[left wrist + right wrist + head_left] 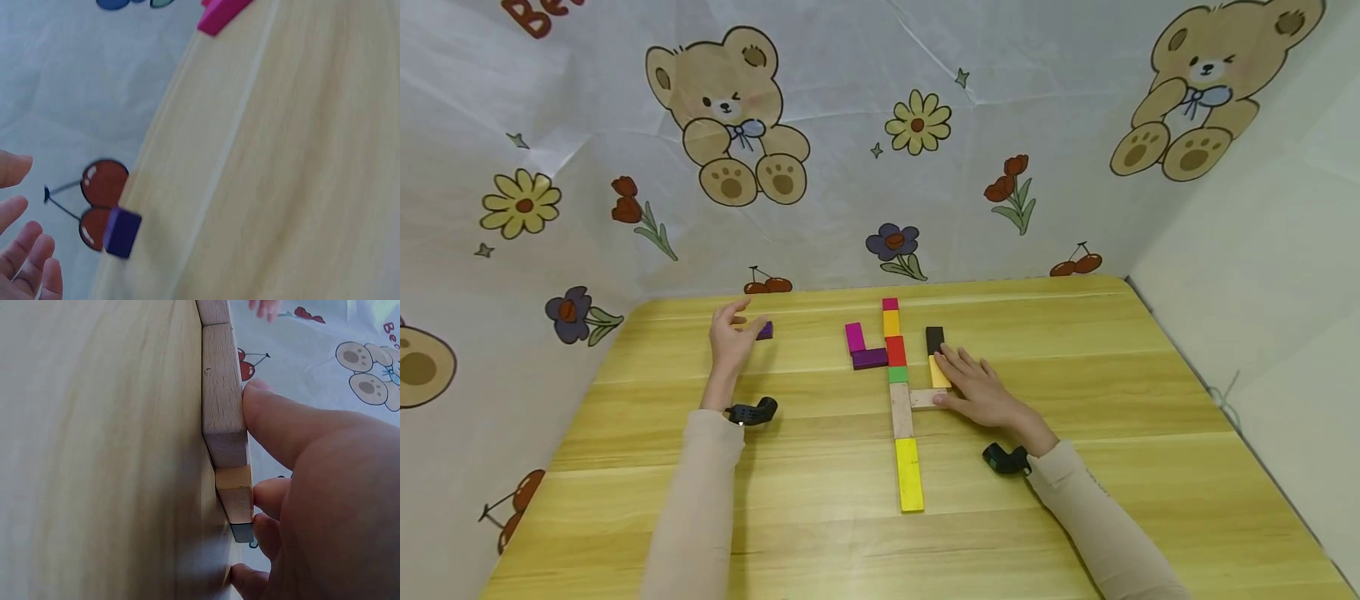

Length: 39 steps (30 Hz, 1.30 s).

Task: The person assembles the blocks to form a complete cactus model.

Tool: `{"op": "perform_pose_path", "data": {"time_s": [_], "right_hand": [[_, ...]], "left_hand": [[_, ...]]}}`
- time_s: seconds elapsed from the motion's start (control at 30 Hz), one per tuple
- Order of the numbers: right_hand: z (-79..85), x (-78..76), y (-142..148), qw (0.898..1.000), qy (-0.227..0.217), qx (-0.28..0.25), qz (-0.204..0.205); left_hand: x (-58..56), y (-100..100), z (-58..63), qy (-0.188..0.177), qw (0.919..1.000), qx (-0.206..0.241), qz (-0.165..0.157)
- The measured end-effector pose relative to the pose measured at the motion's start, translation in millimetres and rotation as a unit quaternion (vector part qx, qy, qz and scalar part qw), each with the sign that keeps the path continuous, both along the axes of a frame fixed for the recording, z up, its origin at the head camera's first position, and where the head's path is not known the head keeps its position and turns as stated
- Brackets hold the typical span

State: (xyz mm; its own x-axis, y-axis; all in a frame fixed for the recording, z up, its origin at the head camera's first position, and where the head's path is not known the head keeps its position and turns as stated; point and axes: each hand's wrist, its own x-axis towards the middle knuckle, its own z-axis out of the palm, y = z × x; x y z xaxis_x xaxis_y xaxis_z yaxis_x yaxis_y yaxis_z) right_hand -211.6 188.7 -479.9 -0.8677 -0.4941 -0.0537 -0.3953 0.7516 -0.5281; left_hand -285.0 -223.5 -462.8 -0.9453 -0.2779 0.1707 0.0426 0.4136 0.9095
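My left hand (732, 337) is at the table's far left, thumb and fingers spread apart. Beside it a small dark purple block (765, 331) lies on the wood; in the left wrist view a gap separates the fingertips (14, 209) from that purple block (122, 232). With nearly straight fingers, my right hand (981, 387) rests at the blocks right of centre. Its thumb touches the side of a plain wooden block (224, 387), and its fingers lie against the light orange block (937, 372). A black block (935, 338) stands end to end with the orange one.
A line of blocks runs through mid-table, from a yellow block (909, 475) through wooden, green and red (896, 351) ones to orange and pink. A purple block (870, 359) and a magenta block (854, 337) branch left. A printed cloth (842, 183) hangs behind the table.
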Motion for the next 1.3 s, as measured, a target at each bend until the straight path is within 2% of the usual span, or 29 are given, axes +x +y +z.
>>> {"op": "perform_pose_path", "data": {"time_s": [0.13, 0.23, 0.43, 0.67, 1.0, 1.3], "right_hand": [[-0.8, 0.5, 0, 1.0, 0.004, 0.0, 0.0], [-1.1, 1.1, 0, 1.0, 0.003, 0.001, -0.002], [-1.3, 1.7, -1, 1.0, -0.006, -0.002, -0.003], [-1.6, 2.6, 0, 1.0, -0.005, -0.003, 0.0], [-1.6, 1.8, 0, 1.0, 0.0, -0.001, 0.0], [-2.1, 1.6, 0, 1.0, -0.008, -0.004, -0.002]], "left_hand": [[-2.5, -12, -8.0, -0.072, 0.9973, 0.011, -0.012], [-5.0, -15, -12.8, -0.112, 0.9933, 0.01, -0.027], [-9.6, -17, -20.4, -0.15, 0.9879, -0.01, -0.038], [-10.5, -15, -25.9, -0.15, 0.9878, -0.023, -0.035], [-11.4, -12, -31.8, -0.127, 0.9901, -0.055, -0.024], [-10.7, -10, -31.2, -0.12, 0.9919, -0.041, -0.001]]}}
